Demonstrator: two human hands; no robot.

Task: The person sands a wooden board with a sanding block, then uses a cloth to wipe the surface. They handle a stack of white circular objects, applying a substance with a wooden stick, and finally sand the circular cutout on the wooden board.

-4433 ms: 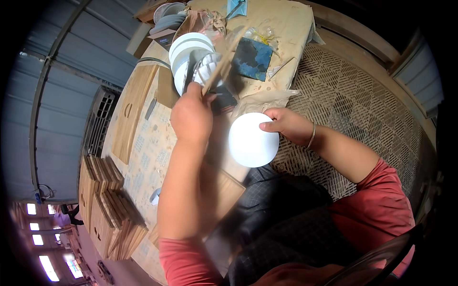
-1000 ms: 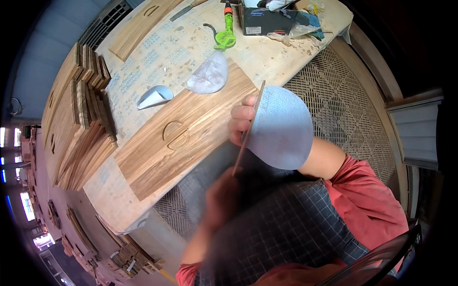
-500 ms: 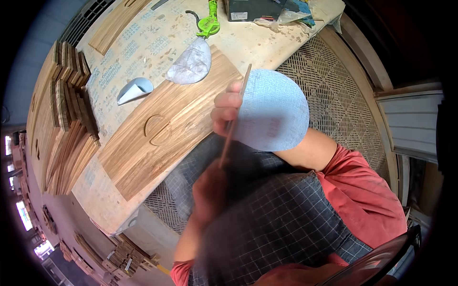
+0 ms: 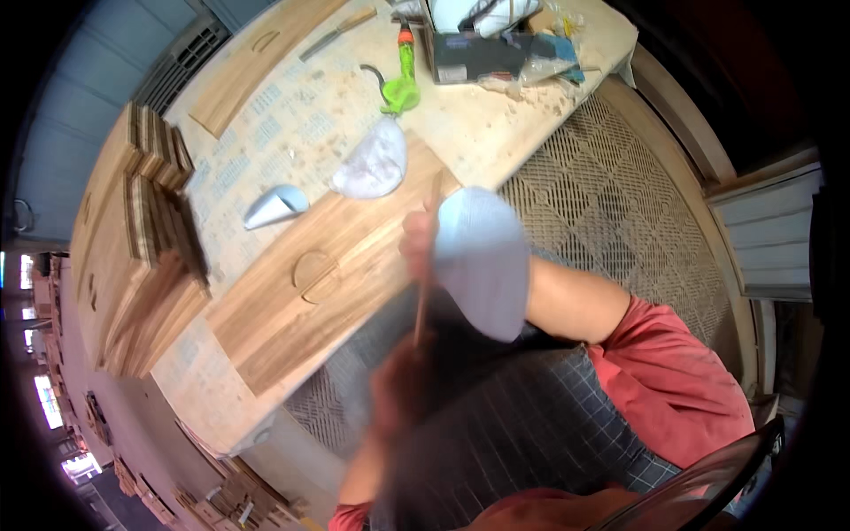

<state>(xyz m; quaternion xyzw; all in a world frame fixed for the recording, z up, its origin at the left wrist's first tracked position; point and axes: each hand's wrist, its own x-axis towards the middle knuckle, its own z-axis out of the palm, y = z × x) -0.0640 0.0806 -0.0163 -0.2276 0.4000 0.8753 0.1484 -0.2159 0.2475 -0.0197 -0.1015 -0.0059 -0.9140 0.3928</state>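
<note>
A thin wooden piece [image 4: 426,288], seen nearly edge-on, slants between my hands above my lap. My right hand [image 4: 417,245] has its fingers curled round the far end, and a round light-blue sanding disc [image 4: 482,265] hangs bent against that end, covering the palm. Around the near end my left hand [image 4: 400,380] is closed, though blurred and dark. Just beyond, a broad wooden board [image 4: 266,327] with a circular groove lies along the table's near edge. A crumpled whitish disc [image 4: 376,161] rests on its far edge, and a curled blue sanding disc [image 4: 276,206] lies beside it.
Wooden boards [image 4: 146,239] are stacked at the table's left side. Farther back lie a green tool [image 4: 401,91], a wooden-handled blade [image 4: 336,34], another board [image 4: 252,66] and a dark box [image 4: 478,57] with plastic bags. Patterned matting [image 4: 611,195] covers the floor at right.
The sanding disc has swung down and left and looks narrower and more bent. Both hands keep hold of the wooden piece. The whole view has shifted, so the table appears lower and farther right.
</note>
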